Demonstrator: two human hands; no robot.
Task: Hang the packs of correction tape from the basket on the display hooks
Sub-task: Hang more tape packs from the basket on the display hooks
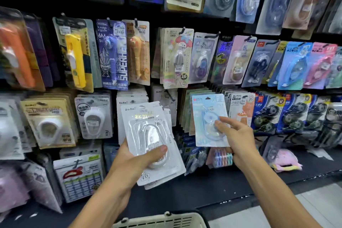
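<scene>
Clear plastic blisters on stiff card backs cover the whole display wall (185,57), and the far rows at the top and left edges are blurred and cut off. Only the slotted rim of the pale basket (162,221) shows at the near edge; its inside is out of sight. The left hand (137,161) grips a fanned stack of white packs (149,135), thumb pressed across the oval bubble, fingers hidden behind. The right hand (235,135) pinches one light blue pack (207,116) by its round bubble, holding it upright just before the hanging packs, right of the stack.
</scene>
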